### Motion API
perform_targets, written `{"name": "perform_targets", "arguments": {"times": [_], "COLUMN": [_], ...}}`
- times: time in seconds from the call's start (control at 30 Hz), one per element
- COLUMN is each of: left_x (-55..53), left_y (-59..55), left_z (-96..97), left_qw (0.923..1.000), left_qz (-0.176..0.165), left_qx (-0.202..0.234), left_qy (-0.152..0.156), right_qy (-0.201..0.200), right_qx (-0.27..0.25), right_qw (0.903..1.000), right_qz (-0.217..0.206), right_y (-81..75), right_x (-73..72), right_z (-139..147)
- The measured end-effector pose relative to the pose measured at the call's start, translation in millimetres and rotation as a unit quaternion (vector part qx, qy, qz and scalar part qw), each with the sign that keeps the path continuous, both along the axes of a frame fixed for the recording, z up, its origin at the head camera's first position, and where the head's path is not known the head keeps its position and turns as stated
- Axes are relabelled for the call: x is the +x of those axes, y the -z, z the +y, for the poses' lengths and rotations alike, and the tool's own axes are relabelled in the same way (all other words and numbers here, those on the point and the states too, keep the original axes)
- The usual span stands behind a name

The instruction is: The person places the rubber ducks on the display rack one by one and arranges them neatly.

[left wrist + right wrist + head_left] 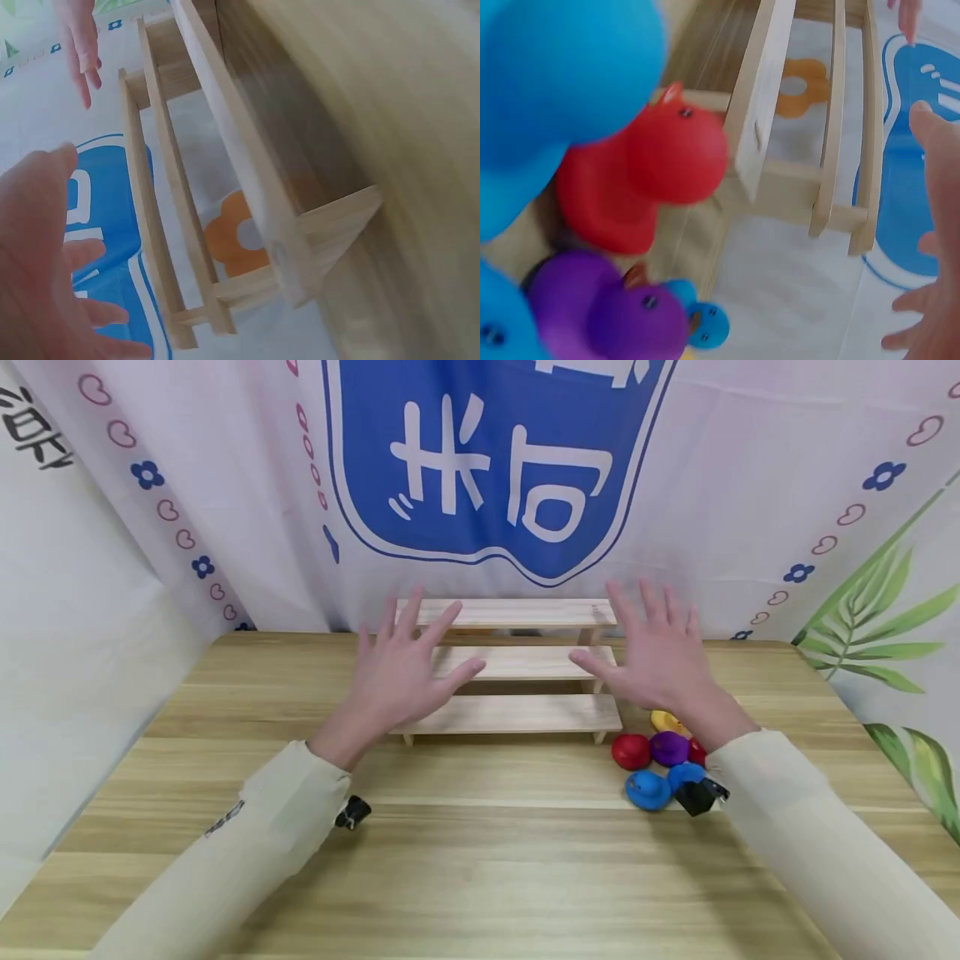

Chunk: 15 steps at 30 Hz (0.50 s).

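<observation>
A three-step wooden rack (517, 714) stands at the back of the table. Over its left end my left hand (401, 672) hovers, fingers spread, holding nothing. My right hand (660, 656) is held likewise at the rack's right end, its thumb toward the middle step. Rubber ducks are clustered beneath my right wrist: a red duck (632, 752), a purple duck (669, 748), a blue duck (648, 790) and a yellow duck (666, 722) among them. Up close in the right wrist view are the red duck (641, 169) and purple duck (607, 311). My right forearm partly hides the group.
A white cloth (247, 485) with a blue printed emblem (480, 539) hangs just behind the rack. The wooden tabletop (465, 860) stretches toward me. Each wrist carries a small black camera (697, 797).
</observation>
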<state>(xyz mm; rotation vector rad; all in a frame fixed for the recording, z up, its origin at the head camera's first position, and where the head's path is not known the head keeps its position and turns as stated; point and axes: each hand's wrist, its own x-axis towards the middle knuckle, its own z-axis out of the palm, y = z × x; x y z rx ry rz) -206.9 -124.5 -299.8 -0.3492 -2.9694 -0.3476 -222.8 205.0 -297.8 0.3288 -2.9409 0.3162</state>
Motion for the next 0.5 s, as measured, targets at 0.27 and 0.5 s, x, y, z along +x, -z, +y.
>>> {"name": "perform_targets", "arguments": {"times": [0.27,0.5], "left_x": [14.4,21.4], "left_y": [14.9,27.9], "left_z": [-17.1,-26.7], "left_qw": [0.9901,0.9756], "left_qz": [0.061,0.076], "left_qx": [0.125,0.204], "left_qy": [-0.016,-0.030], "right_qy": [-0.019,0.007], "right_qx": [-0.046,-0.131], "right_qw": [0.9979,0.9898], "right_qz": [0.042,0.055], "right_y": [8.9,19.0], "right_x": [3.0,9.8], "right_z": [28.9,56.1]}}
